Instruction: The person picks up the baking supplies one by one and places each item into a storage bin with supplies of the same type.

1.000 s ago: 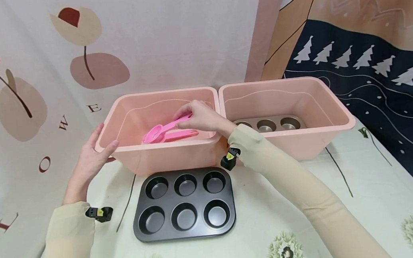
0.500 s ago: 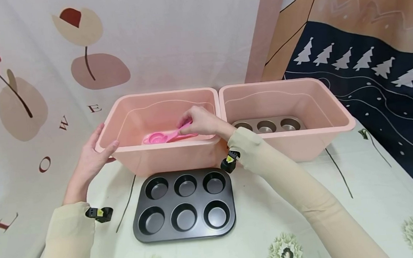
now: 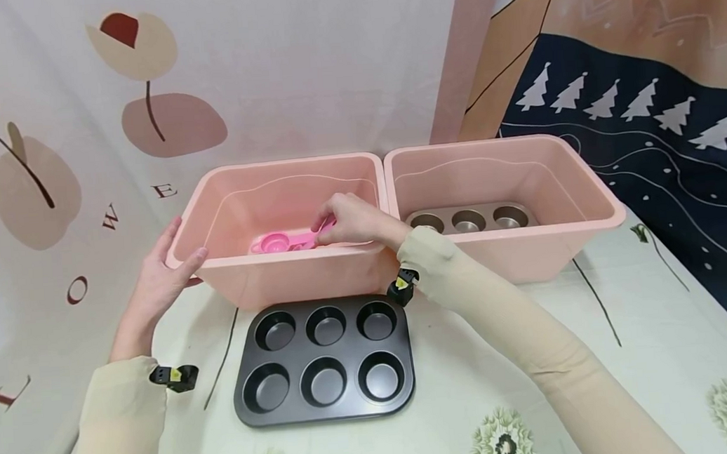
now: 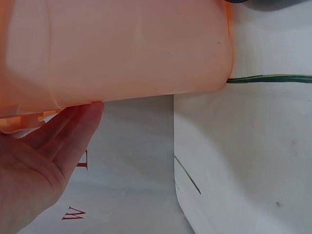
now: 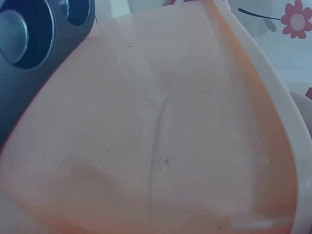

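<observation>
Inside the left pink bin (image 3: pixel 297 277), my right hand (image 3: pixel 355 217) pinches the handle of a pink measuring spoon (image 3: pixel 275 243) low down near the bin floor. Another pink utensil lies close under it, mostly hidden by the front rim and the fingers. At the bin's left end, my left hand (image 3: pixel 157 278) rests against the outside with its thumb by the front corner. In the left wrist view the straight fingers (image 4: pixel 80 136) of that hand touch the bin wall. The right wrist view shows the bin's outer wall (image 5: pixel 146 122) but not the right fingers.
A dark muffin tin (image 3: pixel 323 360) lies on the table in front of the left bin. A second pink bin (image 3: pixel 511 255) stands beside it on the right, holding a brownish muffin tin (image 3: pixel 482 220). A printed curtain (image 3: pixel 302 69) hangs behind both.
The right hand has lowered the pink measuring spoon from a tilted position down to the floor of the left bin. The left hand has stayed in place.
</observation>
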Tool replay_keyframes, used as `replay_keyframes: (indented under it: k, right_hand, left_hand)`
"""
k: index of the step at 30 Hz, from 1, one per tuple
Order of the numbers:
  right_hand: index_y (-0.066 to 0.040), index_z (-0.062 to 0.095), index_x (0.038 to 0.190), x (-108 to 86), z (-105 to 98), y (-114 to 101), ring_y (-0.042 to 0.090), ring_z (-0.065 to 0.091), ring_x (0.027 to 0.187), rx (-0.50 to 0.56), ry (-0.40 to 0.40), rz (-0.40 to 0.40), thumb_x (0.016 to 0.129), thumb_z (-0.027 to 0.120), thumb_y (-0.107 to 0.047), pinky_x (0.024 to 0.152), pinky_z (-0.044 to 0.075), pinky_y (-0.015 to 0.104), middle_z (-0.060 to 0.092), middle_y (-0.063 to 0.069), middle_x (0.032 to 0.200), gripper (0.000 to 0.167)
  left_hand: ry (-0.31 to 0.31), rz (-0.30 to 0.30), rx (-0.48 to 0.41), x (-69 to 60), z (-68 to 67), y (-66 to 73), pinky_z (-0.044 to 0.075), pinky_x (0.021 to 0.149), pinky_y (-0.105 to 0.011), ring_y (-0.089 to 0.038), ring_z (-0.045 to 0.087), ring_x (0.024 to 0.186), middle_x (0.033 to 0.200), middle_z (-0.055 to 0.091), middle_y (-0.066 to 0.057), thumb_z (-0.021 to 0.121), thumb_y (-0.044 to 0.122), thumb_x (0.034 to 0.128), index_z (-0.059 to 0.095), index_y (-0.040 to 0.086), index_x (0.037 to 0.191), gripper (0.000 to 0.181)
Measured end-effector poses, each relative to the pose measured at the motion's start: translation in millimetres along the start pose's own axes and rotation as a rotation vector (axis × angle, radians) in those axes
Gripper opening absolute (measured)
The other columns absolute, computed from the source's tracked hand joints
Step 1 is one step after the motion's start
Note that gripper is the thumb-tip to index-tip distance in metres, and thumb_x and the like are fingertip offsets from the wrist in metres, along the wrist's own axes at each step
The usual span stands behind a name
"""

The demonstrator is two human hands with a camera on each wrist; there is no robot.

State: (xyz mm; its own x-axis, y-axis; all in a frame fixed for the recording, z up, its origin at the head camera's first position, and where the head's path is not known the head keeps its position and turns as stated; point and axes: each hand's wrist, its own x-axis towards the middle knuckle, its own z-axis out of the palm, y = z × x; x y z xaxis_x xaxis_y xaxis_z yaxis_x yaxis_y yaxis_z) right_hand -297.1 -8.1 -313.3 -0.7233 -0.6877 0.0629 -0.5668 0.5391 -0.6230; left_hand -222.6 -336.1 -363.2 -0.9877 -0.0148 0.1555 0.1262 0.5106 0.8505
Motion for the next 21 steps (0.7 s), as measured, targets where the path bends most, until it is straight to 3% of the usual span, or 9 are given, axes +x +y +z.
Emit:
replay_keyframes:
  k: [9, 21]
  right_hand:
    - [-0.005, 0.075, 0.101, -0.6, 1.8, -0.9, 0.015, 0.059, 0.082, -0.019, -0.047, 0.035, 0.087, 0.073, -0.017, 0.073, 0.047, 0.021, 0.069, 0.002, 0.087, 0.019]
    - [-0.004, 0.073, 0.105, -1.4, 2.1, -0.9, 0.011, 0.064, 0.09, 0.012, -0.084, 0.049, 0.089, 0.07, -0.015, 0.082, 0.049, 0.019, 0.071, 0.004, 0.095, 0.02]
  left_hand:
    - [0.003, -0.005, 0.006, -0.2, 0.0, -0.3, 0.054, 0.064, -0.016, 0.002, 0.049, 0.093, 0.145, 0.03, -0.032, 0.059, 0.023, 0.0964, 0.005, 0.014, 0.157, 0.081]
    - [0.0, -0.004, -0.009, -0.2, 0.3, 0.6, 0.054, 0.064, -0.017, 0.004, 0.051, 0.092, 0.144, 0.029, -0.032, 0.059, 0.023, 0.0964, 0.005, 0.014, 0.157, 0.081]
